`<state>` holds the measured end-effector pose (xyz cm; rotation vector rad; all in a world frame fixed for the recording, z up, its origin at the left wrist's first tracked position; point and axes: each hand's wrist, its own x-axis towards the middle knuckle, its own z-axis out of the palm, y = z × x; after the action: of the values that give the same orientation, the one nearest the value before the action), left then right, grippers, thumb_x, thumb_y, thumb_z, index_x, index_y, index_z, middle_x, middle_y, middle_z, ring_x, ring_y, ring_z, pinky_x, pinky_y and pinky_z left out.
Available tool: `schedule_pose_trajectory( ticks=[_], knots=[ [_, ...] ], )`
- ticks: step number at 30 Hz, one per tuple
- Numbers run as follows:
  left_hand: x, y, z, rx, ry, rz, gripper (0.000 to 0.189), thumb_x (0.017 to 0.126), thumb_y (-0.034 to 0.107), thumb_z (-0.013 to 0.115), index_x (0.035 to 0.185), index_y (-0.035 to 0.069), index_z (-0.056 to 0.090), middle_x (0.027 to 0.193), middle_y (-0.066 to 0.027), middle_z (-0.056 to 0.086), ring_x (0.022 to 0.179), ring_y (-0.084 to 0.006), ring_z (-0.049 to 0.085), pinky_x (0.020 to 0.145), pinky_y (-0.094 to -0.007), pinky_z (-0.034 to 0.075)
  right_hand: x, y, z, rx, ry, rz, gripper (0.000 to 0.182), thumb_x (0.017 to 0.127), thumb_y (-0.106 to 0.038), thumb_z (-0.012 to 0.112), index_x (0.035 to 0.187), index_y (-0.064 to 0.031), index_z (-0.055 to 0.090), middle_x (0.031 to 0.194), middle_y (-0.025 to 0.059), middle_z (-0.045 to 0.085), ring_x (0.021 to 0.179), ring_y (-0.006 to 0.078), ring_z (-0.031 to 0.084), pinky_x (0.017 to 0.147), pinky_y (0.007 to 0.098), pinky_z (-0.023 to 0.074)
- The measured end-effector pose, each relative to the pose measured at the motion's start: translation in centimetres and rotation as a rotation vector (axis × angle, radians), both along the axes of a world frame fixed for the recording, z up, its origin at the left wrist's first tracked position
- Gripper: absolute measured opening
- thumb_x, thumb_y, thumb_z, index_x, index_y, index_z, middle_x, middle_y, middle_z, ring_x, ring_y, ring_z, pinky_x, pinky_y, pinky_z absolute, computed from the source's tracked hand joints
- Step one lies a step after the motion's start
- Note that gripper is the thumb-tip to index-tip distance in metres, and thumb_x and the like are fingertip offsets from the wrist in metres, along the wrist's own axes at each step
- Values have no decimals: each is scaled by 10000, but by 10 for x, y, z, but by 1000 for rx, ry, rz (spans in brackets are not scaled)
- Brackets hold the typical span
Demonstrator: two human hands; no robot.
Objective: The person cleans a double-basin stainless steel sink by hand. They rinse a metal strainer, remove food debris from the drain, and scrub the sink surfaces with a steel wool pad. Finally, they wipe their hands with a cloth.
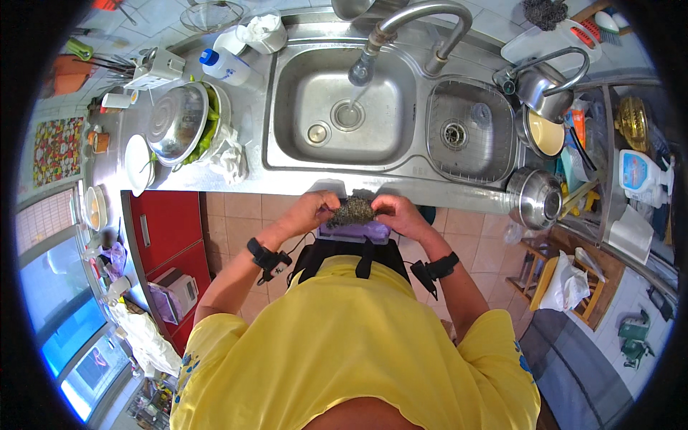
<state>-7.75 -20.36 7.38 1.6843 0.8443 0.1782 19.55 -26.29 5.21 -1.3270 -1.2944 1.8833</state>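
Note:
A dark, greyish mesh scouring pad [352, 212] is stretched between my two hands, just in front of the sink's front edge. My left hand [317, 207] pinches its left end and my right hand [396, 213] pinches its right end. Below the pad a purple plastic thing [360, 232] shows, partly hidden. Beyond the counter edge lies the large steel sink basin [301, 107], with a thin stream of water seeming to fall from the faucet head [361, 71] towards the drain [348, 114].
A steel bowl [177, 123] tilts over green vegetables [207, 137] on the left counter, beside a white plate [138, 161] and a crumpled white bag [228, 156]. Right of the small basin [467, 156] are a steel kettle [545, 88] and a steel pot [534, 198].

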Motion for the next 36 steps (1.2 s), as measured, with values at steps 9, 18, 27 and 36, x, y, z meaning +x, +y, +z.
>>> schedule_pose_trajectory(
  ticks=[9, 18, 27, 36],
  knots=[
    [3, -21, -20, 209, 134, -62, 182, 771, -4, 585, 945, 45, 560, 921, -156, 580, 865, -370, 573, 738, -417, 474, -6, -22, -24, 225, -207, 67, 209, 733, -37, 680, 918, 5, 593, 814, 94, 645, 760, 184, 632, 698, 311, 500],
    [5, -21, -14, 340, 160, -79, 152, 845, 97, 553, 990, 75, 594, 892, -178, 624, 851, -380, 595, 723, -437, 487, -16, -43, -63, 117, -110, 55, 169, 766, -71, 682, 894, -29, 578, 808, 50, 612, 745, 126, 572, 673, 294, 483],
    [0, -25, -24, 345, 124, -94, 173, 763, 55, 584, 935, 64, 600, 885, -164, 624, 852, -369, 606, 713, -438, 501, -5, -30, -36, 20, -88, 93, 188, 761, -90, 691, 910, -21, 599, 797, 42, 631, 738, 108, 584, 658, 275, 471],
    [1, -23, -24, 423, 159, -180, 142, 800, 74, 564, 938, 77, 595, 864, -153, 633, 816, -357, 612, 719, -428, 492, -3, -24, -31, 18, -143, 187, 194, 777, -97, 691, 917, -6, 592, 781, 51, 637, 713, 100, 584, 642, 255, 465]
  ],
)
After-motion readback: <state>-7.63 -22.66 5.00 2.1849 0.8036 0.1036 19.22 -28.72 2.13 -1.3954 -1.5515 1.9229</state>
